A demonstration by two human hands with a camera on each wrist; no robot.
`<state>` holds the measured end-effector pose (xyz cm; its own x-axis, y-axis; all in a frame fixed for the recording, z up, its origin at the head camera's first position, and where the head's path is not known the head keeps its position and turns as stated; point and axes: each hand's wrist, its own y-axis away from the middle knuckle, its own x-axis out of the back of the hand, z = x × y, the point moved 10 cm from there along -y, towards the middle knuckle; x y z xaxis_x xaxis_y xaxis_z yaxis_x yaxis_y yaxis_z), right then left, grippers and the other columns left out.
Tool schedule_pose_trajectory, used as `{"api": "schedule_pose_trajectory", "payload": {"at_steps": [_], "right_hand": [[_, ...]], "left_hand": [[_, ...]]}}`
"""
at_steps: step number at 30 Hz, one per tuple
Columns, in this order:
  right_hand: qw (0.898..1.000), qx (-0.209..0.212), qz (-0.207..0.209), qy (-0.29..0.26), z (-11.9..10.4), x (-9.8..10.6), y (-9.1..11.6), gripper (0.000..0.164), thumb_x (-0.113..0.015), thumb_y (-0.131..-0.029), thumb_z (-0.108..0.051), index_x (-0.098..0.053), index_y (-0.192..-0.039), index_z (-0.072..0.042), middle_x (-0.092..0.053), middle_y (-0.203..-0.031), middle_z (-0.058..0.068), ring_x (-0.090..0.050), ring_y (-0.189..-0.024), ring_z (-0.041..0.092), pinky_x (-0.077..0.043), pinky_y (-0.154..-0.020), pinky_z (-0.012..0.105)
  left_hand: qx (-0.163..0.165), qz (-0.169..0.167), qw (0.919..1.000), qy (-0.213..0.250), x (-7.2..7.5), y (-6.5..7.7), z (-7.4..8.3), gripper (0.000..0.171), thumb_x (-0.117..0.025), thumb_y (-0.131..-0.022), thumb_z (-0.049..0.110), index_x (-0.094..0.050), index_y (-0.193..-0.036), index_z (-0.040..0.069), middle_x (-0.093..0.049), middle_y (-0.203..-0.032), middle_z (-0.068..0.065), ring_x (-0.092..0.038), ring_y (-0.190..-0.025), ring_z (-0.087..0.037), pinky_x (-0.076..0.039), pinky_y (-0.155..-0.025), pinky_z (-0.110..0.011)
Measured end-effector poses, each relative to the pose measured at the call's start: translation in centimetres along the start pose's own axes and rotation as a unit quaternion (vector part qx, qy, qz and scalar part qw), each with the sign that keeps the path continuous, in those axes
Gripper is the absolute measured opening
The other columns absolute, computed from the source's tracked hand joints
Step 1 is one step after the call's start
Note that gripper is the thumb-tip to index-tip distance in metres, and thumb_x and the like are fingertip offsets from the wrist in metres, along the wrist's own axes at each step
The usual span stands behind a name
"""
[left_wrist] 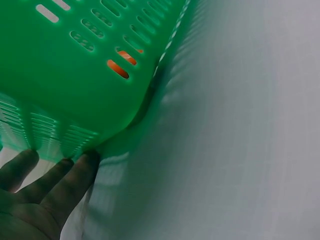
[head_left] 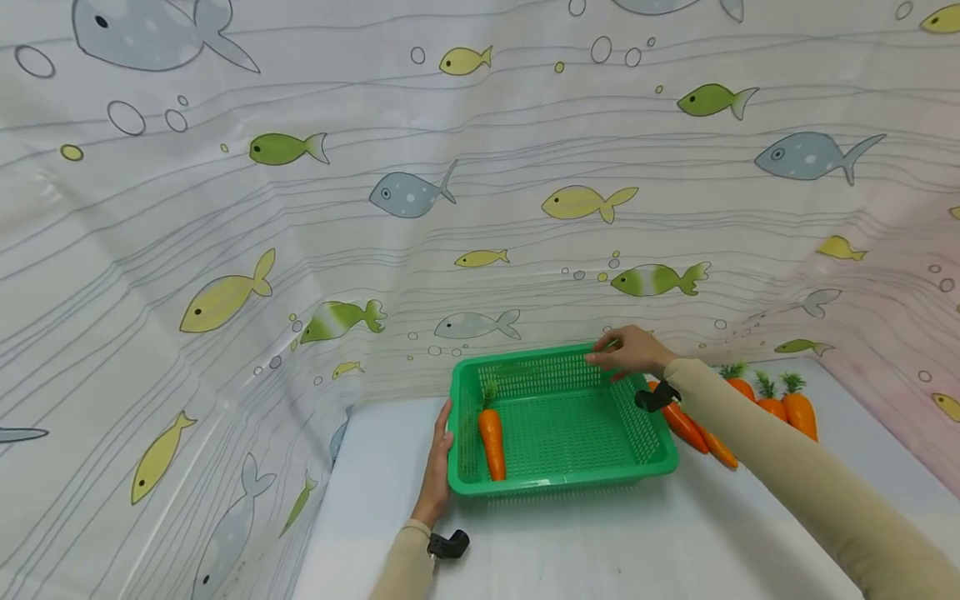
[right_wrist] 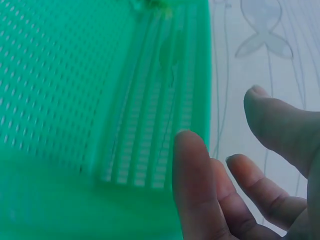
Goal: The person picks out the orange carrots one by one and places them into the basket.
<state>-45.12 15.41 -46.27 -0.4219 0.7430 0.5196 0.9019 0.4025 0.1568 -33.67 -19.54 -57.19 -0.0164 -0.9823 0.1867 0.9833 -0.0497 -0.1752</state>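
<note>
A green plastic basket [head_left: 562,482] with slotted walls stands on the white table, and one orange carrot [head_left: 492,442] with a leafy top lies along its left side. My left hand [head_left: 437,467] is at the basket's left wall. In the left wrist view, that hand's extended fingers [left_wrist: 67,187] touch the wall low down, and bits of orange show through the slots. Over the basket's back right corner is my right hand [head_left: 632,350]. The right wrist view shows its thumb and fingers [right_wrist: 195,185] apart, holding nothing, beside the basket's rim [right_wrist: 202,65].
Several carrots [head_left: 801,415] lie on the table to the right of the basket, partly hidden by the right forearm. A white sheet [head_left: 510,283] printed with fish rises behind the table and along both sides.
</note>
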Motion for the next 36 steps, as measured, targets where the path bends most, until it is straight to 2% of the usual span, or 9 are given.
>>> {"api": "schedule_pose_trajectory", "payload": {"at_steps": [7,10,17,25,32,36], "right_hand": [[0.999,-0.001,0.019,0.025,1.9,3.2,1.8,0.053,-0.067,-0.106,-0.028,-0.058,-0.139,0.012,-0.065,-0.131,0.035,-0.072,-0.114,0.045,-0.065,-0.086,0.047],[0.999,-0.005,0.028,0.045,3.2,4.6,2.7,0.05,-0.065,-0.107,-0.027,-0.058,-0.137,0.013,-0.068,-0.126,0.035,-0.073,-0.109,0.042,-0.066,-0.083,0.047],[0.995,-0.047,0.035,0.083,6.5,6.9,4.7,0.05,-0.064,-0.107,-0.026,-0.058,-0.135,0.015,-0.07,-0.12,0.032,-0.074,-0.101,0.033,-0.066,-0.082,0.046],[0.994,-0.067,0.02,0.087,9.9,7.0,6.3,0.048,-0.066,-0.105,-0.019,-0.057,-0.134,0.018,-0.07,-0.116,0.032,-0.074,-0.1,0.038,-0.066,-0.08,0.046],[0.991,-0.067,0.028,0.112,11.1,6.5,6.4,0.049,-0.075,-0.099,-0.019,-0.061,-0.131,0.015,-0.073,-0.109,0.026,-0.074,-0.09,0.029,-0.067,-0.074,0.043],[0.991,-0.062,0.026,0.114,11.6,6.1,6.0,0.051,-0.078,-0.096,-0.018,-0.061,-0.13,0.016,-0.072,-0.112,0.028,-0.074,-0.088,0.026,-0.066,-0.072,0.041]], "left_hand": [[0.002,0.003,1.0,-0.003,0.2,0.0,0.3,0.056,-0.019,-0.115,0.038,-0.016,-0.171,0.036,-0.013,-0.18,0.001,-0.011,-0.166,-0.033,-0.007,-0.129,-0.068],[0.002,0.001,1.0,-0.003,0.1,-0.1,0.2,0.056,-0.019,-0.115,0.039,-0.015,-0.171,0.035,-0.013,-0.18,0.002,-0.012,-0.166,-0.032,-0.008,-0.129,-0.069],[-0.011,0.003,0.9999,-0.008,0.2,-0.4,0.3,0.057,-0.019,-0.115,0.035,-0.016,-0.172,0.033,-0.013,-0.18,-0.001,-0.012,-0.166,-0.033,-0.008,-0.129,-0.069],[0.001,0.002,0.9999,-0.013,0.1,-0.4,-0.1,0.057,-0.019,-0.115,0.038,-0.015,-0.171,0.036,-0.012,-0.18,0.002,-0.011,-0.166,-0.03,-0.008,-0.13,-0.067],[0.004,0.003,0.9997,-0.022,0.1,-0.4,0.0,0.057,-0.021,-0.115,0.034,-0.015,-0.171,0.037,-0.012,-0.18,0.004,-0.009,-0.167,-0.027,-0.007,-0.131,-0.065],[0.0,0.001,0.9998,-0.02,0.1,-0.5,0.1,0.057,-0.021,-0.115,0.033,-0.014,-0.172,0.034,-0.012,-0.18,0.002,-0.009,-0.167,-0.029,-0.007,-0.131,-0.065]]}}
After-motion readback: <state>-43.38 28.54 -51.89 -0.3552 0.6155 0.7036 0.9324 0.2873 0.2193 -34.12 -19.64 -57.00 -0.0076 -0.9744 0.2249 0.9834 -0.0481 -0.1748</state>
